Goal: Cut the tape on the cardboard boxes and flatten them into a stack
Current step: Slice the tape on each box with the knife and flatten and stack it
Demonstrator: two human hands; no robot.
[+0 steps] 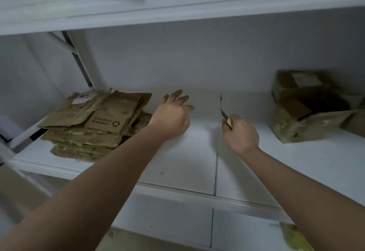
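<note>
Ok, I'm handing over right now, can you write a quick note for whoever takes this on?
Left hand: open, hovering over the bare middle of the shelf, holding nothing.
Right hand: grips the knife, blade pointing away from the person.
Done: a stack of flattened boxes lies on the shelf's left end.
Left: the unflattened boxes at the right end still stand; cut their tape, flatten them and add them to the stack.

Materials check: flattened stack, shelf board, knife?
Flattened stack: brown corrugated cardboard, matte, creased, printed recycling mark. Shelf board: white, smooth, faintly glossy; likely painted metal or laminate, unclear. Knife held in right hand: grey metallic blade, yellowish handle, probably plastic.
</note>
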